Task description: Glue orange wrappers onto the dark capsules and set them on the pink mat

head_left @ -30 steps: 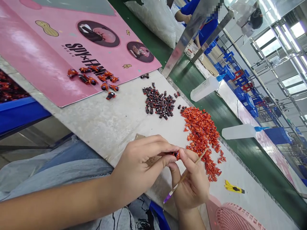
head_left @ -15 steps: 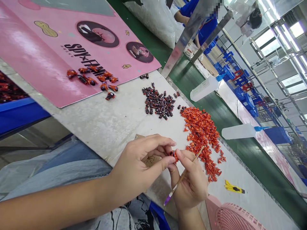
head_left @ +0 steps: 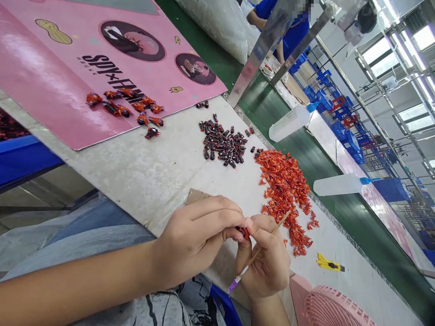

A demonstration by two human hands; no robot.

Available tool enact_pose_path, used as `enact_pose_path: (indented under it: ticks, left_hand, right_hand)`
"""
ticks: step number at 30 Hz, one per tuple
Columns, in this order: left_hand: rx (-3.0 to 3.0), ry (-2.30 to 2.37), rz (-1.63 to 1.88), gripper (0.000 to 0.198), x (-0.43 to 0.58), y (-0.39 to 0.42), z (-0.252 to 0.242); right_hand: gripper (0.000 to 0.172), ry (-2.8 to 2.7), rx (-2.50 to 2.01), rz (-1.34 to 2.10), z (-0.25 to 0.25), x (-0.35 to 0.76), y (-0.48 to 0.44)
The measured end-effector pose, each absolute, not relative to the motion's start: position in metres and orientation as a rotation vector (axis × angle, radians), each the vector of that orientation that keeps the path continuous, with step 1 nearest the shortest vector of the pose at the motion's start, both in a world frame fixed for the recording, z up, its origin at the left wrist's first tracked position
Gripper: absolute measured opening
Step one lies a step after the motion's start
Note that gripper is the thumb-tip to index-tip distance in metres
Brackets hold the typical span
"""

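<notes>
Both hands meet over the table's near side, pinching a small red-and-black plastic part (head_left: 244,232) between their fingertips. My left hand (head_left: 200,237) comes from the left, its fingers curled over the part and hiding much of it. My right hand (head_left: 268,260) grips the part from the other side with thumb and forefinger. A thin wooden stick (head_left: 282,220) with a purple end also rests in the right hand, slanting across the palm. Beyond the hands lie a heap of small orange-red parts (head_left: 285,181) and a pile of dark, short pieces (head_left: 224,142).
Several joined orange-and-black pieces (head_left: 125,102) lie on and beside a pink printed sheet (head_left: 74,122). A yellow cutter (head_left: 329,263) and a pink fan (head_left: 340,308) are at the right. Two white bottles (head_left: 288,123) stand by the green belt (head_left: 367,226). Another person in blue sits across.
My left fingers have closed down over the small part, covering more of it. Both hands have shifted slightly, still holding it together. The stick stays in my right hand.
</notes>
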State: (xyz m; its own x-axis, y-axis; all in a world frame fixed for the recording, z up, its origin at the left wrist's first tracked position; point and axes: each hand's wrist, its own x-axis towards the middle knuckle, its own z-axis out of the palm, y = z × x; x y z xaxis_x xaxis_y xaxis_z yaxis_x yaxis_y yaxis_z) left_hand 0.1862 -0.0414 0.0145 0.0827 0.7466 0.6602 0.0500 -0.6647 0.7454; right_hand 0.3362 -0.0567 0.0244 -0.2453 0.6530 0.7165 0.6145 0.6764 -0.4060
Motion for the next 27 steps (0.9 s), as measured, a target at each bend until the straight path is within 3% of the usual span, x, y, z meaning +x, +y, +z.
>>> enact_pose_path:
  ticks: [4, 11, 19, 27]
  left_hand:
    - [1.777, 0.745, 1.575, 0.011, 0.185, -0.038, 0.017]
    - [1.695, 0.737, 1.551, 0.015, 0.186, -0.037, 0.017]
    - [1.767, 0.796, 1.658, 0.028, 0.193, -0.039, 0.013]
    - [1.768, 0.763, 1.649, 0.025, 0.195, -0.038, 0.008]
  right_hand:
    - [0.016, -1.938, -0.990, 0.131, 0.026, 0.341, -0.056]
    - [0.019, -1.938, -0.988, 0.130, 0.027, 0.340, -0.056]
    - [0.012, -1.962, -1.008, 0.036, 0.030, 0.335, -0.058]
    - [0.010, -1.917, -1.036, 0.105, 0.028, 0.337, -0.055]
